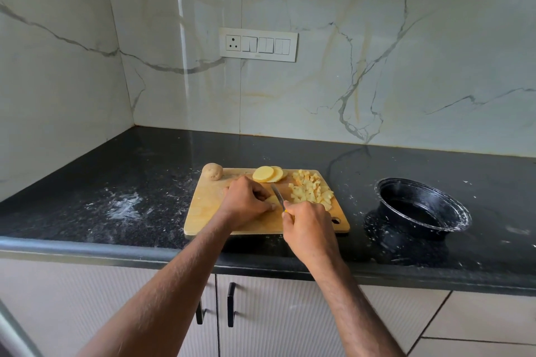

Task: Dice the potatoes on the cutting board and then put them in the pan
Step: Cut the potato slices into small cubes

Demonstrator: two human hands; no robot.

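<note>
Left hand [246, 201] pins potato piece [272, 199] on cutting board [203, 209]; right hand [307, 226] grips knife [278, 195] just beside.

A single head-worn wide-angle view looks forward and down from the person's standing position, close over the dark table [130, 182], facing the marble wall [319, 81], with both forearms reaching in from the bottom edge.

Bare counter [356, 182] between cutting board [203, 211] and pan [420, 206].
</note>
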